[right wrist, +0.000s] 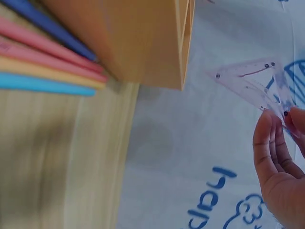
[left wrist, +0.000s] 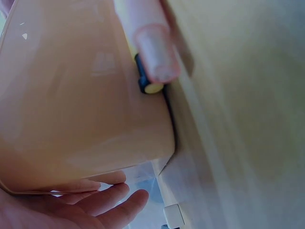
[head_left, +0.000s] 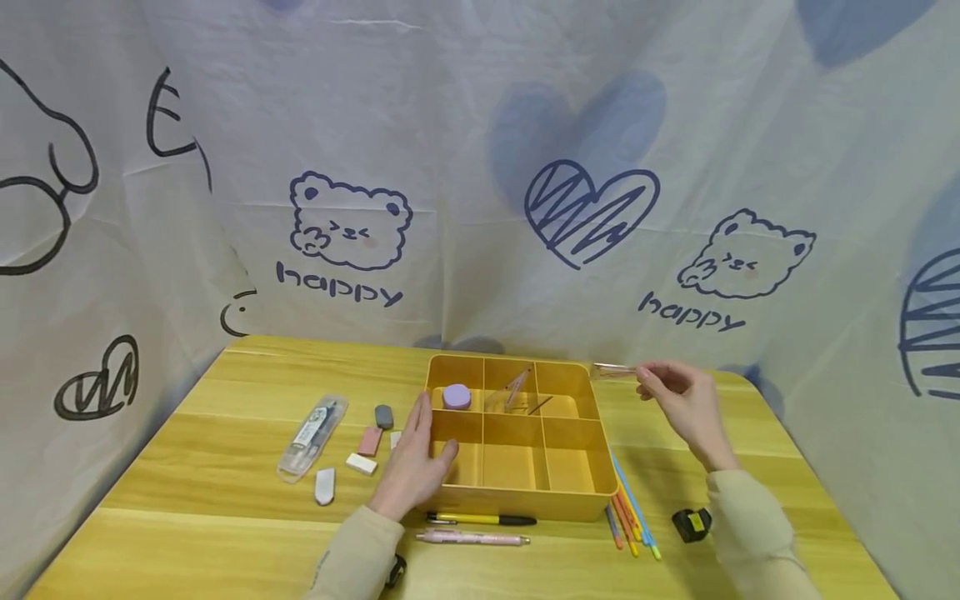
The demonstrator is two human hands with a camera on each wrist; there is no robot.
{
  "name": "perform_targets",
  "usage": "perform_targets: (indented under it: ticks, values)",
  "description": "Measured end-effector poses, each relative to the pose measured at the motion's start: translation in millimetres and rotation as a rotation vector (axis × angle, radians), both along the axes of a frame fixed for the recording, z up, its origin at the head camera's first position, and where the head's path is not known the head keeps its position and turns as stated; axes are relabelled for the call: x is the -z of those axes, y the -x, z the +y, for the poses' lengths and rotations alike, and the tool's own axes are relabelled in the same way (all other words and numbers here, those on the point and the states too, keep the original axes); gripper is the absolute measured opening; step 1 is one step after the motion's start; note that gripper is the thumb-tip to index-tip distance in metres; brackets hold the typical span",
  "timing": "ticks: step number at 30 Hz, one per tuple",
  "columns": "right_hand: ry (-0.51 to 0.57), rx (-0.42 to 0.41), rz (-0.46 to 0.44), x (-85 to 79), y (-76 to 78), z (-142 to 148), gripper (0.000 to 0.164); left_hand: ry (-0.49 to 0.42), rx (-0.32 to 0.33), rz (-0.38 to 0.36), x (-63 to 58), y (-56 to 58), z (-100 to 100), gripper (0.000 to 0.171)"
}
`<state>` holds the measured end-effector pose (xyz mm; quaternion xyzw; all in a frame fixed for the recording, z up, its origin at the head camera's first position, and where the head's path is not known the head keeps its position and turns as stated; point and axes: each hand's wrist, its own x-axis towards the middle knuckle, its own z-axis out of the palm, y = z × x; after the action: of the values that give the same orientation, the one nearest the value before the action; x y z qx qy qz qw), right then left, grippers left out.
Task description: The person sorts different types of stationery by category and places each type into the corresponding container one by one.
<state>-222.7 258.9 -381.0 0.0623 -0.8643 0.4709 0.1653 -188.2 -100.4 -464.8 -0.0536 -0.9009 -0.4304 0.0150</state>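
Note:
A yellow divided storage box (head_left: 517, 503) stands on the table. My left hand (head_left: 414, 471) holds its left wall, thumb over the rim and fingers along the outside; the left wrist view shows the fingers (left wrist: 112, 205) beside the wall. My right hand (head_left: 684, 404) pinches a clear set square (right wrist: 248, 76) by one corner, beyond the box's back right corner. In the box's back left compartment sits a round purple item (head_left: 456, 397). Clear drawing tools (head_left: 516, 388), one triangular, lean in the back middle one. The front compartments hold nothing visible.
Left of the box lie a clear slim case (head_left: 312, 438), a pink eraser (head_left: 369, 441), a grey eraser (head_left: 384, 416) and white ones (head_left: 362, 463). In front are a yellow-black pen (head_left: 480, 518) and a pink pen (head_left: 472, 538). Several coloured pencils (head_left: 636, 508) and a small black item (head_left: 691, 525) lie right.

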Motion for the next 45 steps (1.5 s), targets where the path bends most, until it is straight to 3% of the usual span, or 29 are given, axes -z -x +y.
perform_targets:
  ticks: [7,22,30,41,45]
  values:
    - [-0.07,-0.068,-0.02,-10.1,9.4,-20,0.03,0.0,-0.005,0.001,-1.2,-0.4,0,0.084]
    - [-0.33,-0.198,-0.07,-15.3,32.3,-59,0.019,-0.003,-0.003,0.0,-0.6,-0.6,0,0.083]
    - [-0.385,-0.244,-0.086,-11.3,38.6,-75,0.018,-0.001,-0.001,-0.002,-0.2,-0.9,-1,0.082]
    - [-0.526,-0.319,0.021,3.3,39.7,-89,0.018,-0.001,-0.002,0.013,2.5,0.8,-1,0.082]
    - [-0.537,-0.335,0.014,6.1,39.9,-92,0.018,-0.003,-0.002,0.015,3.3,1.9,-1,0.082]
